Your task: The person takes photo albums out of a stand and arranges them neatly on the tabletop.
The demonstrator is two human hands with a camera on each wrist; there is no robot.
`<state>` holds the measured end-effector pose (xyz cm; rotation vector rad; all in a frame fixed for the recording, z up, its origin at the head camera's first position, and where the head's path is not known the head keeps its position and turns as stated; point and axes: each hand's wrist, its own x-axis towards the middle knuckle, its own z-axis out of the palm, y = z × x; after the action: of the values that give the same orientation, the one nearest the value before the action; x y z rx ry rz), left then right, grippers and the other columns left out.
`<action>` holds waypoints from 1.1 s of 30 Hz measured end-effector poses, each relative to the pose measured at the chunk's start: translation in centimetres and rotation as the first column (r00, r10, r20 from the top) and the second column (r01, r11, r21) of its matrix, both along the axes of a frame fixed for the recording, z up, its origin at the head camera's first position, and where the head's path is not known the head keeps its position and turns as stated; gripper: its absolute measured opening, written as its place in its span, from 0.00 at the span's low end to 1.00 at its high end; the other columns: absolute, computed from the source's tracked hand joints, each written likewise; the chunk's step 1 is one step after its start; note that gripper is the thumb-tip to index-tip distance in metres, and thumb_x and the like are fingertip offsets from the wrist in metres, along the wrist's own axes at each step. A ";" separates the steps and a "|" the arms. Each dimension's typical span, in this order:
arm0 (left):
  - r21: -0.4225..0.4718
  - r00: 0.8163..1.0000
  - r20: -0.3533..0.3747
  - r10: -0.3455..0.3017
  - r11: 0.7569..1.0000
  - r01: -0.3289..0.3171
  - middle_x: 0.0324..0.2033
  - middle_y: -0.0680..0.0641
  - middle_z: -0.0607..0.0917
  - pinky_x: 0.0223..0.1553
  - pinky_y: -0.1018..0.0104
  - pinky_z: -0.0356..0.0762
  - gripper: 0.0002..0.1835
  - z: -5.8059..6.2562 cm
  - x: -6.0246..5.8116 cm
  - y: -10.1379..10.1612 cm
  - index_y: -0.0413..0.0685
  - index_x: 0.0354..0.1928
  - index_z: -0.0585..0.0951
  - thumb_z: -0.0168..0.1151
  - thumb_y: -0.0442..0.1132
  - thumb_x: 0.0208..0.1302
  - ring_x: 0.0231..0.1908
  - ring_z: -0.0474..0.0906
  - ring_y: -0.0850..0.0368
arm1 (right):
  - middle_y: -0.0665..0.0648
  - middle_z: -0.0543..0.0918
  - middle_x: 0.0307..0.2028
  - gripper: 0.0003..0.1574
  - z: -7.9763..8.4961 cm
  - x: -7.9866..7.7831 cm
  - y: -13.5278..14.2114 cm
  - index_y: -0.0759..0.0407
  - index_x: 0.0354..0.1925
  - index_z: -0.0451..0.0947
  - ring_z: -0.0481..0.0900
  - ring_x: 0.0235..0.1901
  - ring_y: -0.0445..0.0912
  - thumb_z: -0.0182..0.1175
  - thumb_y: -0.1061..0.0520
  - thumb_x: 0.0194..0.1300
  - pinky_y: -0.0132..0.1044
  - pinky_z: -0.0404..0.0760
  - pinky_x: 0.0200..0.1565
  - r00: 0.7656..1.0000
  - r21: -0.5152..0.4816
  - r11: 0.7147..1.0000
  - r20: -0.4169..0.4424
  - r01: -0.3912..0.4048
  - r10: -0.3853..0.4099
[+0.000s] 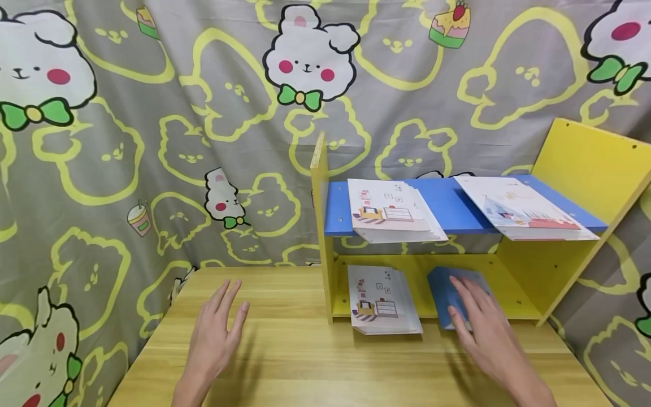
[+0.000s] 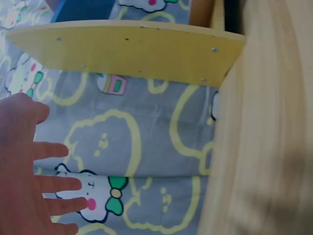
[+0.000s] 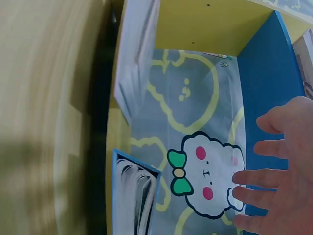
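My left hand (image 1: pixel 213 333) hovers with spread fingers over the wooden table, left of the small shelf, and holds nothing. In the left wrist view the same hand (image 2: pixel 29 171) has its fingers stretched out. On the right, my other hand (image 1: pixel 483 339) is held above the blue folder (image 1: pixel 441 294) and hides part of it in the head view. The folder lies on the shelf's bottom board, its loose white sheets (image 3: pixel 132 196) showing in the right wrist view. That view has the right hand (image 3: pixel 288 171) apart from the folder, fingers straight.
The shelf has yellow side panels (image 1: pixel 321 226) and a blue middle board (image 1: pixel 437 198). White illustrated booklets (image 1: pixel 389 212) lie on its upper left, another stack (image 1: pixel 524 206) on the upper right, and a third (image 1: pixel 381 299) at the lower left. A patterned curtain (image 1: pixel 168 141) hangs behind the table (image 1: pixel 285 350).
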<state>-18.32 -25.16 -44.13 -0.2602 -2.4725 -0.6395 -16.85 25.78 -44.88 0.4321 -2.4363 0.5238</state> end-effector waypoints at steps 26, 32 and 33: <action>0.252 0.982 -0.052 -0.184 0.949 0.191 0.70 0.45 0.74 0.61 0.34 0.71 0.25 2.6 -0.7 3.8 0.57 0.76 0.69 0.53 0.43 0.80 0.65 0.72 0.41 | 0.70 0.67 0.72 0.40 3.6 0.9 -0.3 0.45 0.82 0.52 0.65 0.66 0.72 0.55 0.53 0.79 0.79 0.65 0.56 0.994 -0.210 0.977 0.112 0.020 0.004; 0.285 0.975 -0.059 -0.214 0.933 0.222 0.70 0.48 0.74 0.60 0.35 0.72 0.25 2.6 -0.8 4.7 0.56 0.75 0.69 0.53 0.42 0.80 0.64 0.73 0.45 | 0.70 0.69 0.70 0.40 3.9 1.1 -0.5 0.45 0.81 0.54 0.66 0.66 0.71 0.56 0.53 0.78 0.76 0.68 0.55 0.996 -0.233 0.972 0.085 0.032 -0.012; 0.286 0.974 -0.058 -0.217 0.932 0.225 0.70 0.48 0.74 0.60 0.36 0.72 0.25 2.7 -0.8 4.8 0.57 0.75 0.69 0.53 0.42 0.80 0.64 0.73 0.45 | 0.70 0.69 0.70 0.40 4.0 1.1 -0.6 0.44 0.81 0.54 0.67 0.66 0.71 0.57 0.53 0.78 0.75 0.69 0.55 0.997 -0.237 0.971 0.079 0.033 -0.014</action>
<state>-19.15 -20.33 -41.48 -0.4319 -2.3032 -1.0764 -15.77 25.23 -40.93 0.2860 -2.4090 0.8249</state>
